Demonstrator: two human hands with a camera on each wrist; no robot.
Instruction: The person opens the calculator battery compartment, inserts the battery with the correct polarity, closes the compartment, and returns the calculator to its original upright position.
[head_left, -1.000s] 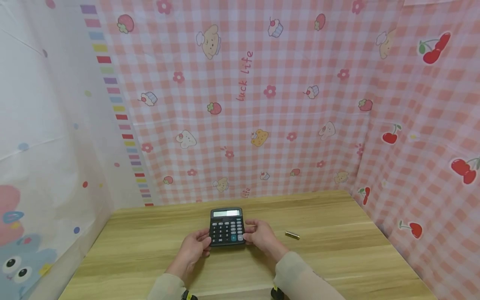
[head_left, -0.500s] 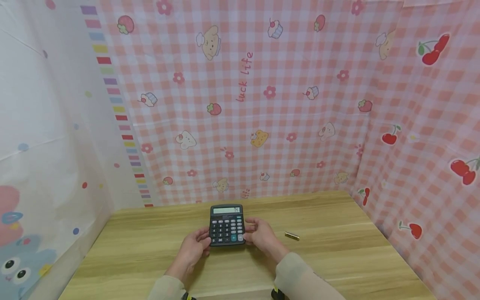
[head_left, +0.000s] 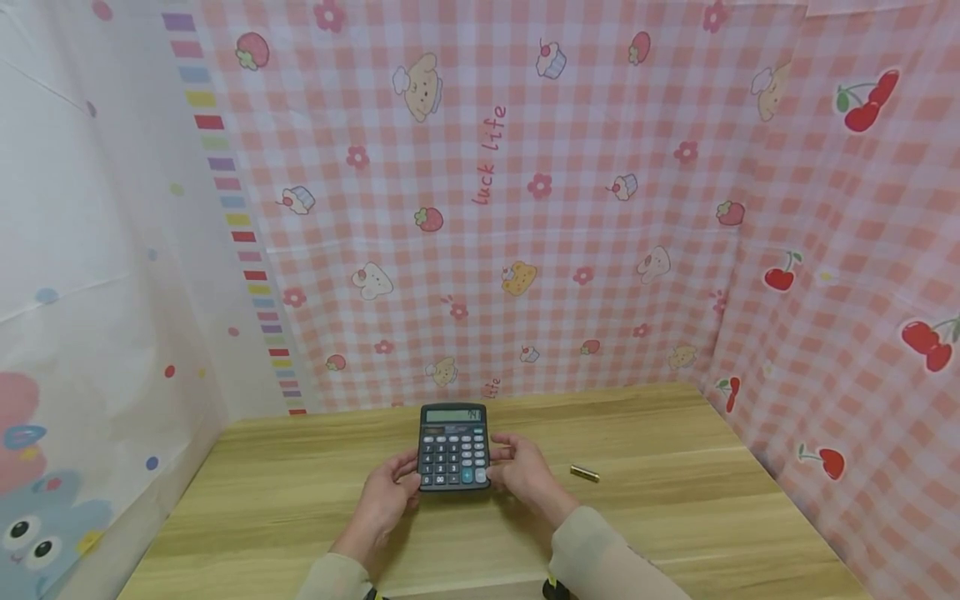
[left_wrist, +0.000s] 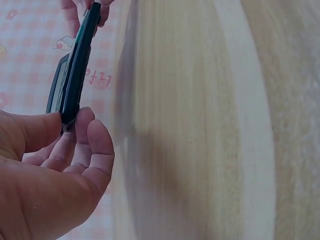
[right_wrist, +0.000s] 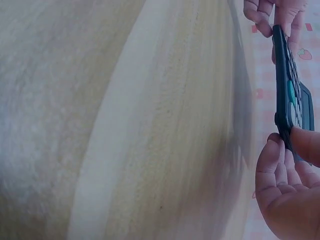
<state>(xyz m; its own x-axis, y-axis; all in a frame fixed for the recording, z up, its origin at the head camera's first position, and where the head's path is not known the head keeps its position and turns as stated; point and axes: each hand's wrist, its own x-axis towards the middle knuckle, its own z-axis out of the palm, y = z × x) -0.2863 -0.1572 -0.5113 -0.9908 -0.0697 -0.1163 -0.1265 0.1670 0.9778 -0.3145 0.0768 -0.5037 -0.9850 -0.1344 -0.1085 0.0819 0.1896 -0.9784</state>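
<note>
In the head view, the black desktop calculator [head_left: 453, 450] is up in front of the person, with the wooden table [head_left: 720, 508] below it and the checked cloth [head_left: 480, 242] behind it. The left hand [head_left: 386, 498] grasps its lower left edge, and the right hand [head_left: 525, 475] grasps its lower right edge. A gold-and-dark battery [head_left: 584, 473] lies to the right of the calculator, apart from it. The display [head_left: 453, 415] is at the far end, and the zero key is at the end near the person. So the long axis runs away from the person, and the keys face back to the person; the digits are upright for reading and look like 741

In the left wrist view, the calculator is seen almost from its near edge, so the long axis is much foreshortened. The thumb [left_wrist: 40, 131] is on the face side and the fingers [left_wrist: 102, 145] are behind, a pinch at the corner

In the right wrist view, the other corner is pinched in the same manner. I would advise equal, gentle pressure from both hands, with the thumbs away from the keys, and to tilt the calculator slowly so that the display does not catch glare
</note>
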